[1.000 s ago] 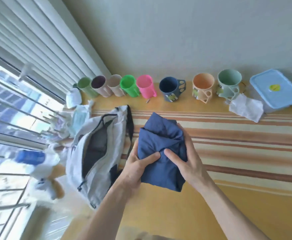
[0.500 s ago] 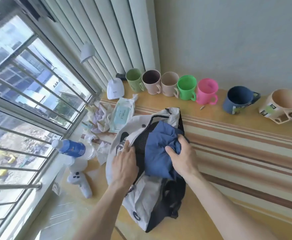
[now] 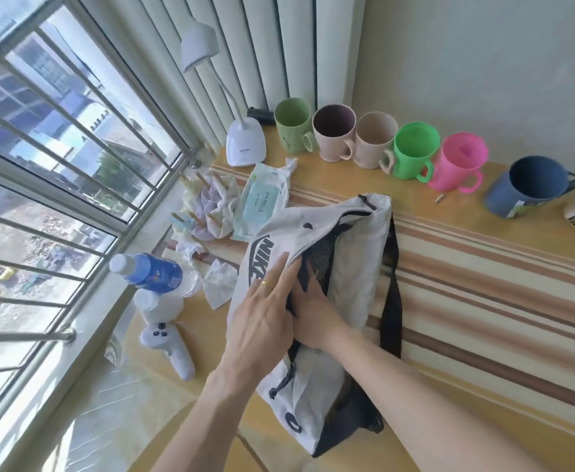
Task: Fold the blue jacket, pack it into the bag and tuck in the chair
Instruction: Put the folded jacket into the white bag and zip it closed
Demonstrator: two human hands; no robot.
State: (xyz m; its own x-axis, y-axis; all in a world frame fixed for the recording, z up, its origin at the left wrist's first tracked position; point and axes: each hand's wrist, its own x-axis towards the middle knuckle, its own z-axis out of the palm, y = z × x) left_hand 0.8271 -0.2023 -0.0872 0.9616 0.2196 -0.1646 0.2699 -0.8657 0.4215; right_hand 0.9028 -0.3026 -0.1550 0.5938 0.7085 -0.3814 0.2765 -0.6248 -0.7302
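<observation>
Both hands work at the white fabric drawstring bag (image 3: pixel 347 267) lying on the striped yellow table (image 3: pixel 483 284): left hand (image 3: pixel 262 321) flat, holding its flap; right hand (image 3: pixel 316 311) reaches inside, grip hidden. Blue jacket is out of sight.

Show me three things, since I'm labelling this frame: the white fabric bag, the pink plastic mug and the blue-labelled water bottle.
white fabric bag (image 3: pixel 354 267): head view, right-hand panel.
pink plastic mug (image 3: pixel 458 165): head view, outer wall.
blue-labelled water bottle (image 3: pixel 156 274): head view, blue label.
</observation>
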